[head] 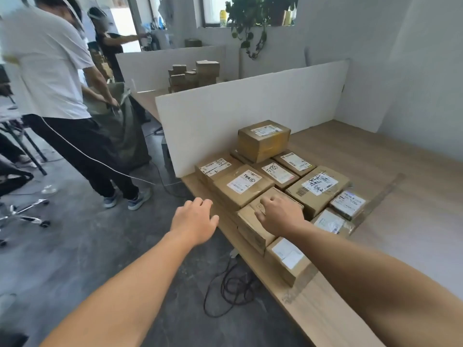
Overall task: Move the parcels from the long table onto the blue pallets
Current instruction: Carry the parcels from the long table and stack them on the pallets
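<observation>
parcels (273, 176) sit packed edge to edge near the front edge of the wooden surface (375, 159), one taller box (263, 140) stacked on the back row. right hand (279, 212) rests on the plain box (260, 221) at the edge, fingers curled over its top, not yet gripping. left hand (194, 221) hovers beside it off the edge, fingers loosely spread. blue pallets are not in view. risk: lifting one-handed could tip the box floorward, or drag the small labelled neighbour (288, 259) off, and loose cable (233, 286) below could snag a foot.
</observation>
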